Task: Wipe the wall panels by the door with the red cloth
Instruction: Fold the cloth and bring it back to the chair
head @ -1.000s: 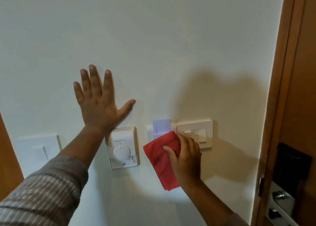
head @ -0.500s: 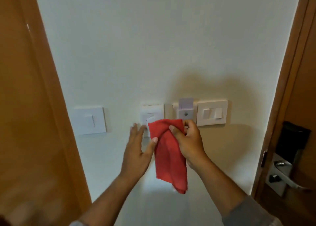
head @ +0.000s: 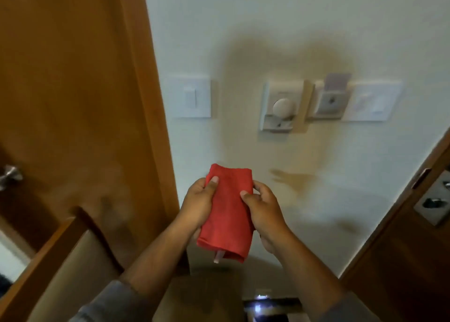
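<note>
I hold the red cloth (head: 226, 212) in front of me, below the wall panels and clear of the wall. My left hand (head: 198, 206) grips its left edge, thumb on top; my right hand (head: 264, 208) pinches the right edge. The cloth is folded into a narrow pad, likely to present a clean face. The thermostat (head: 281, 107), card holder (head: 331, 100) and switch plates (head: 192, 97) stand untouched above.

Left hand (head: 198, 206): fingers curled, thumb pressed on the near face of the red cloth (head: 226, 214), gripping its left edge.
Right hand (head: 264, 208): thumb on top, clasping the opposite edge.
Forearms: both angled inward, sleeves pushed back.
</note>
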Tool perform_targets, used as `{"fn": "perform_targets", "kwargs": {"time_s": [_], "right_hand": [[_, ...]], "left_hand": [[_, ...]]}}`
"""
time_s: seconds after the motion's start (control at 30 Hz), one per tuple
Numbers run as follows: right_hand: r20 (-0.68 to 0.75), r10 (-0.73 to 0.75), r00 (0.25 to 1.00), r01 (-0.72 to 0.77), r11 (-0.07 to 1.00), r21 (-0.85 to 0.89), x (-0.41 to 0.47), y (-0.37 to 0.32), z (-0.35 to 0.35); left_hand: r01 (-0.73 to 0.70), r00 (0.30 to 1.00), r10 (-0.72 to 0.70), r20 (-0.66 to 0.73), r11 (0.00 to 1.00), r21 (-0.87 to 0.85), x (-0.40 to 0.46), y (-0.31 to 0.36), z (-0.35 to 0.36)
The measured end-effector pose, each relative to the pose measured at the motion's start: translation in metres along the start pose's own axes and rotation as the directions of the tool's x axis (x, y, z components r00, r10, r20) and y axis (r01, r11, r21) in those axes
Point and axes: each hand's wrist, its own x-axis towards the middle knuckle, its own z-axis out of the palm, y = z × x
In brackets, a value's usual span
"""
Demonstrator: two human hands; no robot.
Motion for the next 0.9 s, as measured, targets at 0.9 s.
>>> {"fn": "perform_targets", "kwargs": {"time_s": [0.9], "right_hand": [[0.303,0.582,0.755,-0.476,0.804,-0.357,-0.045,0.423,0.132]], "left_hand": [[0.630,0.759,-0.501,-0.416,0.727,0.273,-0.062,-0.399,-0.204]]}}
